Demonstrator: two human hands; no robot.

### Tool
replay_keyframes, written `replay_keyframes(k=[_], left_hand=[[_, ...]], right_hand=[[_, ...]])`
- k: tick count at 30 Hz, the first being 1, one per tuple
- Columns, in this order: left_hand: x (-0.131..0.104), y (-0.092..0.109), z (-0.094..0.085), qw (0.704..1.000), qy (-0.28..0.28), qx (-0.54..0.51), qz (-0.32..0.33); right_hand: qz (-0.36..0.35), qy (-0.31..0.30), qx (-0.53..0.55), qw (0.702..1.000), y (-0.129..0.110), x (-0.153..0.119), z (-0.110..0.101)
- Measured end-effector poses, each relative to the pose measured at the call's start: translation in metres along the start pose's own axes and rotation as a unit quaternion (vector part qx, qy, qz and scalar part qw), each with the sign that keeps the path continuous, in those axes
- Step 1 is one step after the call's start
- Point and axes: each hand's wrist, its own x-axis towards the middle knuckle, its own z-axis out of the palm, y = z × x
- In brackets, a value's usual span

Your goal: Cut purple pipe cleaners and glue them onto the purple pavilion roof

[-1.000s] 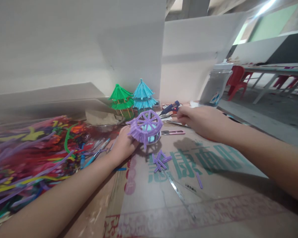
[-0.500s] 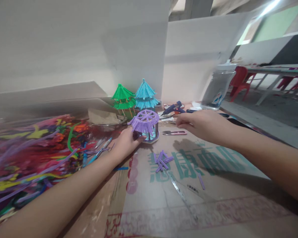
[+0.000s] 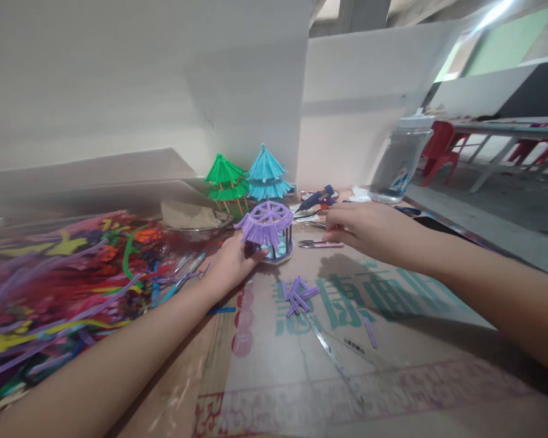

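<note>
My left hand [image 3: 234,263] grips the near left side of a small purple pavilion model [image 3: 267,222], its thumb at the base. Fuzzy purple strips cover part of its roof; the top is an open spoked ring. My right hand [image 3: 360,230] hovers just right of the model with fingers curled together; what they hold, if anything, is hidden. By its fingertips lies a thin metal tool [image 3: 318,225], only partly visible. Thread snips [image 3: 320,244] with a pink handle lie just below. Short purple pipe-cleaner pieces [image 3: 298,295] form a pile nearer me, one lone piece [image 3: 369,332] to its right.
Green [image 3: 226,176] and blue [image 3: 267,173] pavilion models stand behind. A dark blue glue gun [image 3: 318,199] rests at the back, left of a clear bottle [image 3: 399,161]. Colourful pipe cleaners [image 3: 73,286] heap up on the left. A metal ruler [image 3: 329,350] lies on the printed cardboard.
My right hand has lowered slightly, its fingers coming closer to the thin metal tool and the snips. My left hand and the purple pavilion model have barely moved.
</note>
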Motion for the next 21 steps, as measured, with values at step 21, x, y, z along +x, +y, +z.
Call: replay_keyframes(k=[21], left_hand=[[-0.002, -0.006, 0.007, 0.997, -0.008, -0.058, 0.04]], right_hand=[[0.046, 0.007, 0.118, 0.992, 0.003, 0.006, 0.092]])
